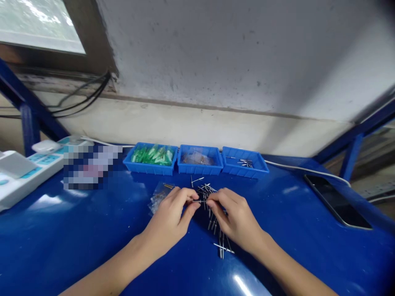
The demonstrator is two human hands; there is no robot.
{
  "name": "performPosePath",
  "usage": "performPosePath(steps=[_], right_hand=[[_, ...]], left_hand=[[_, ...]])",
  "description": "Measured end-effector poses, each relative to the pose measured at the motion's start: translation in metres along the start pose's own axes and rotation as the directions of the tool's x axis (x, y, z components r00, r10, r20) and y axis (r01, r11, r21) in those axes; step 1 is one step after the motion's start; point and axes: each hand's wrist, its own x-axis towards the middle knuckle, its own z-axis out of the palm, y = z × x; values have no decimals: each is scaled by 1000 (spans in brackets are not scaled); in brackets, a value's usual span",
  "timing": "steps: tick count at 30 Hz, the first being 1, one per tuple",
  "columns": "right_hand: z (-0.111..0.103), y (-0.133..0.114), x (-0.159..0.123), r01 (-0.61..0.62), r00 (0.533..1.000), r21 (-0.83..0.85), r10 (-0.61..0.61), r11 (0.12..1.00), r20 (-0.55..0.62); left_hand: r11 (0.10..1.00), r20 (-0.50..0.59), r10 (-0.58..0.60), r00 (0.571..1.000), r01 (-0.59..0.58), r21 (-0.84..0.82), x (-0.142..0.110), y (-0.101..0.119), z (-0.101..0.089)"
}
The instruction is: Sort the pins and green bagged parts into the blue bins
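Glare spots the tabletop (105, 230) (edges seemingly blurred).

Left grip (173, 210) and right grip (236, 214) pinch near each other.

No legible text, labels, numbers or signs; pixelated item (92, 167) at left unreadable.

Beyond the pin pile (215, 224): barred by blue bins (200, 169), then wall (216, 74).
Pile's far end: hemmed in by left hand (174, 207) and right hand (236, 211), bridged by held pin (201, 201).
Left of pile: obstructed by clear bags (156, 198), then passable over surface (92, 230) towards power strip (46, 164).
Right of pile: passable past right forearm (277, 255), up to phone (338, 201).
Near side of pile: passable between forearms (132, 255).
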Motion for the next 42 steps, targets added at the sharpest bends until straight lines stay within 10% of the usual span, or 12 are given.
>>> performPosePath(steps=[10,14,19,23,29,36,42], right_hand=[[-1,-3,-1,80,997,-18,-80,997,-5],[-20,6,0,155,960,-120,-178,981,-218],[-53,46,5,-333,802,-391,40,858,-596],[-45,60,6,-501,840,-370,337,783,-424],[-3,17,2,-117,993,-128,116,985,-12],[4,8,0,14,1000,-39,-14,999,22],[-2,9,1,11,1000,8,-10,1000,-22]], left_hand=[[998,26,26,999,-27,49,3,0,-2],[975,-35,-3,999,11,220,8,-3,-2],[860,-77,8,997,32,509,18,-9,9],[822,-20,8,1000,5,569,22,-11,17],[876,-2,9,1000,-7,482,17,-12,6],[973,98,42,994,-63,223,9,-6,-1],[992,-22,60,998,-57,116,6,-2,-1]])
